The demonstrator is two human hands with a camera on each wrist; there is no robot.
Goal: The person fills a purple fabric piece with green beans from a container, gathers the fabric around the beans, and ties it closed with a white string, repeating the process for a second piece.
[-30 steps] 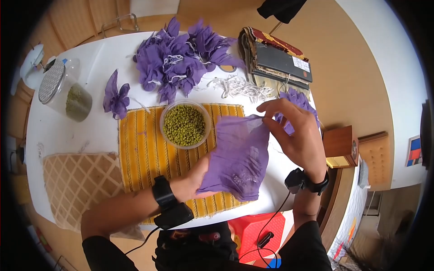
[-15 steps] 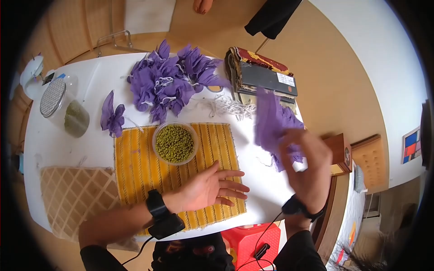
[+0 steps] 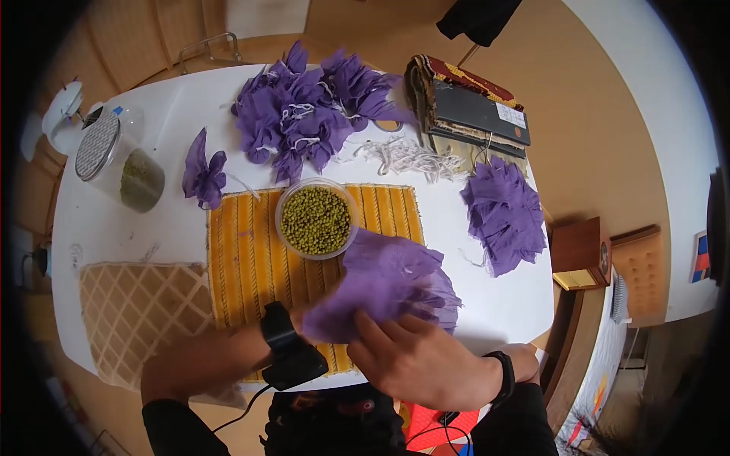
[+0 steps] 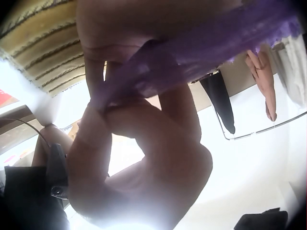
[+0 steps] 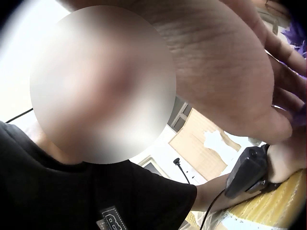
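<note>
A sheer purple cloth point(image 3: 380, 277) lies spread over my left hand point(image 4: 115, 21), which it mostly hides in the head view. With thumb and fingers, my right hand point(image 3: 414, 357) pinches the near edge of this cloth; the left wrist view shows the pinch from below. Just beyond the cloth is a clear round tub point(image 3: 356, 220) of green beans point(image 3: 315, 220). Both stand over a yellow striped mat point(image 3: 251, 266). To the right, a ruffled stack of purple cloths point(image 3: 503, 216) rests on the white table.
Several tied purple bundles point(image 3: 293, 114) cover the back of the table, with a single bundle point(image 3: 204, 171) left of them. White strings point(image 3: 414, 158) lie near a dark book point(image 3: 475, 114). At the left stand a jar point(image 3: 141, 178) and a beige lattice mat point(image 3: 144, 319).
Half a second ago my left hand was bare and my right hand was at the stack with a purple cloth. Now cloth covers the left hand and the right hand has come to its near edge.
</note>
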